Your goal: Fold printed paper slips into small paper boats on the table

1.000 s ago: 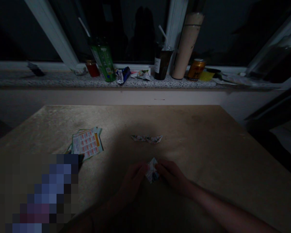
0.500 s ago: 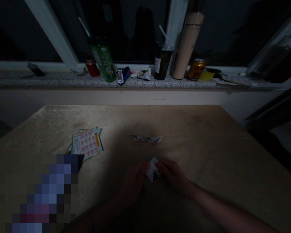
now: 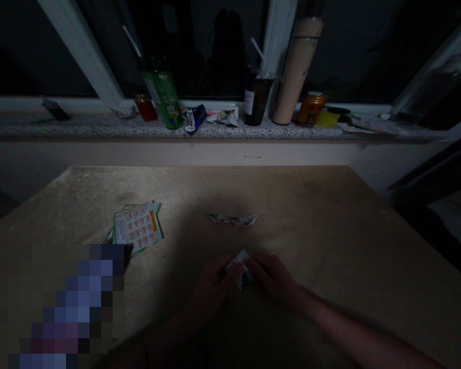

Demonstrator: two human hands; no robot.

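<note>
Between my two hands is a small folded square of printed paper (image 3: 245, 279), turned so one corner points away from me. My left hand (image 3: 214, 279) grips its left side, the thumb lying across the paper's face. On the right edge, my right hand (image 3: 272, 274) pinches it between thumb and curled fingers. Just beyond lies a folded paper piece (image 3: 232, 219), long and narrow with pointed ends, touched by neither hand. Deep shadow hides the undersides of both hands.
On the wooden table (image 3: 311, 205), a stack of printed sheets (image 3: 138, 228) lies at the left, beside a pixelated patch. Along the windowsill (image 3: 215, 132) stand a green bottle (image 3: 169, 100), a dark cup with a straw (image 3: 256, 102), a tall flask (image 3: 295, 77) and a can (image 3: 310, 108).
My left thumb has moved right, from the paper's left corner onto its face. My right hand keeps its grip nearly in place. The folded piece beyond has not moved.
</note>
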